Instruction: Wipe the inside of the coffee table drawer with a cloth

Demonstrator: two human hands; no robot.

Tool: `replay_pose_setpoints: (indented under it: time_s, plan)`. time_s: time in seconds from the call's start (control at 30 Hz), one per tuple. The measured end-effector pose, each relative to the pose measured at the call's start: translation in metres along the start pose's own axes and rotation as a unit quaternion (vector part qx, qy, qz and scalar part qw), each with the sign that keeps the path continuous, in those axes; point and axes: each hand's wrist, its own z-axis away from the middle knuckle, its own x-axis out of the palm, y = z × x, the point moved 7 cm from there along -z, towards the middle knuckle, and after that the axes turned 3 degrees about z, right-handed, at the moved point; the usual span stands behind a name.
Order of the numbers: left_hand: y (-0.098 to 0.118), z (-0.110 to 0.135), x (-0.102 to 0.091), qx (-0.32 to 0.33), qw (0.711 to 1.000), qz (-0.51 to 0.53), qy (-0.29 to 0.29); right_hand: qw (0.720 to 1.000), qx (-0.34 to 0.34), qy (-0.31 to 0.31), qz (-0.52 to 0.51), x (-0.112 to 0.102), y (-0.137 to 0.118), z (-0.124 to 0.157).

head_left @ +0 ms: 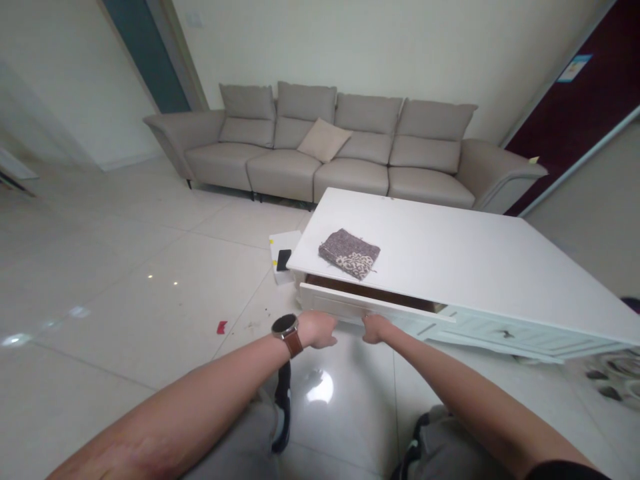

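A drawer [345,301] in the white coffee table [450,267] is pulled partway out, leaving a dark gap behind its front panel. At the middle of that panel, my right hand [376,328] is closed where the drawer's handle sits; the hand hides the handle itself. My left hand [319,329], with a brown-strapped watch [286,327] on the wrist, is against the lower left part of the panel. Its fingers are curled, and what they grip, if anything, is hidden. On the tabletop above lies a folded grey-brown patterned cloth [347,250].
Behind the table stands a long beige sofa [280,167] with a loose cushion [325,140]. A white box [281,241] with a black phone-like object [283,260] on it is by the table's left corner. A red scrap [222,327] lies on the tiled floor.
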Motion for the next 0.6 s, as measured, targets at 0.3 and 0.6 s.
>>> replay_pose_setpoints:
  time_s: [0.3,0.6]
  plan:
    - [0.008,-0.012,0.002,0.007,1.0,-0.008,0.011,0.998,-0.045,-0.037,0.014,0.02,-0.039,0.051]
    - [-0.006,-0.042,0.021,-0.005,1.0,-0.012,0.005,0.976,-0.152,0.136,-0.077,-0.041,-0.021,0.112]
